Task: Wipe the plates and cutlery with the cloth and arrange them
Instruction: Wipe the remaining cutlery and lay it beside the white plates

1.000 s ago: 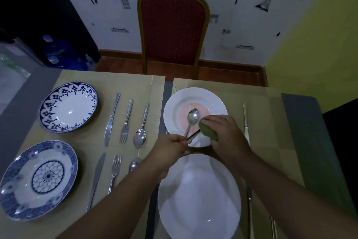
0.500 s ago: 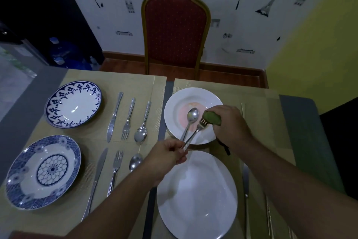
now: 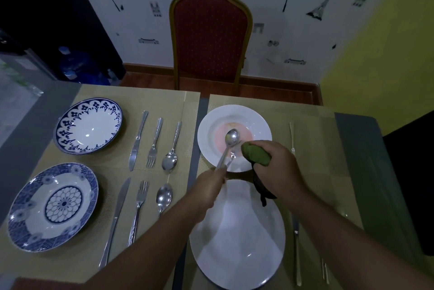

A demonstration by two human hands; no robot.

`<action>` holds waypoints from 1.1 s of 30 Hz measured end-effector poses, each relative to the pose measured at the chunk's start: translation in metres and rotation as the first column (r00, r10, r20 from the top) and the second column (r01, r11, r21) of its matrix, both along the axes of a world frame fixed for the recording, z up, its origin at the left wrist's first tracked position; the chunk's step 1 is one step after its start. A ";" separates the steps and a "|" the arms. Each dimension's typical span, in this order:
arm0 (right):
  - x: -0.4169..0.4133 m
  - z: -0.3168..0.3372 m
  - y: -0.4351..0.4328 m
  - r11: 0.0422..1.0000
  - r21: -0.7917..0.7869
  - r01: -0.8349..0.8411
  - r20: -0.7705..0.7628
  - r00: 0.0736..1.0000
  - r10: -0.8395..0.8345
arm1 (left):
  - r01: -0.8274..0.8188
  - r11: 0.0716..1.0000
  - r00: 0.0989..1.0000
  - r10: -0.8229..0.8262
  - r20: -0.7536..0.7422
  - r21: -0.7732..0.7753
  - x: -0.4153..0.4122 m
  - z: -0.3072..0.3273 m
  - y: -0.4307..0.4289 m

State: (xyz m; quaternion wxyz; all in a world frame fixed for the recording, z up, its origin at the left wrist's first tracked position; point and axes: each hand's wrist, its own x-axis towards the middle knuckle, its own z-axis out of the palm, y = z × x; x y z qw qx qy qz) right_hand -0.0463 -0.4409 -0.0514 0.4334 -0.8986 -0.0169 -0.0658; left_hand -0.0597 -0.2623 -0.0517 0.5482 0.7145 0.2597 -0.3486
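Spoon (image 3: 231, 137) and fork pinched in your left hand (image 3: 206, 186) mid-frame over plate (image 3: 209, 130), right hand (image 3: 277, 167) fisted around cloth (image 3: 256, 155).

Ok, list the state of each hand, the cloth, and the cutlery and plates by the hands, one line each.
Left hand: closed on the handles of a steel spoon and fork.
Steel spoon: held up over the far white plate.
Steel fork: held beside the spoon, mostly hidden.
Right hand: gripping the green cloth.
Green cloth: bunched, at the fork.
Far white plate: pinkish smear in its well.
Near white plate: bare.
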 end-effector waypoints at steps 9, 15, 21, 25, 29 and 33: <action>-0.014 -0.005 0.001 0.994 -0.030 -0.108 0.053 0.993 0.110 | -0.048 0.989 0.996 0.058 0.065 -0.141 -0.008 -0.001 0.001; -0.024 -0.018 0.011 0.887 -0.306 -0.345 0.066 0.922 0.381 | -0.121 0.943 0.990 0.137 0.031 -0.309 -0.009 0.006 -0.001; 0.015 -0.026 -0.008 0.922 -0.322 -0.216 -0.003 0.974 0.227 | -0.070 0.965 0.992 0.094 0.085 -0.253 -0.020 0.009 0.012; 0.014 -0.018 -0.012 0.967 -0.243 -0.072 0.038 0.996 0.083 | -0.249 0.913 0.962 0.273 0.030 -0.324 -0.024 0.009 0.011; -0.017 -0.011 0.010 0.908 -0.332 -0.256 0.138 0.939 0.315 | -0.307 0.875 0.942 0.336 0.012 -0.374 -0.024 0.010 0.005; -0.009 -0.019 0.012 0.886 -0.373 -0.276 0.037 0.950 0.311 | -0.148 0.940 0.983 0.174 0.060 -0.308 -0.030 0.007 0.014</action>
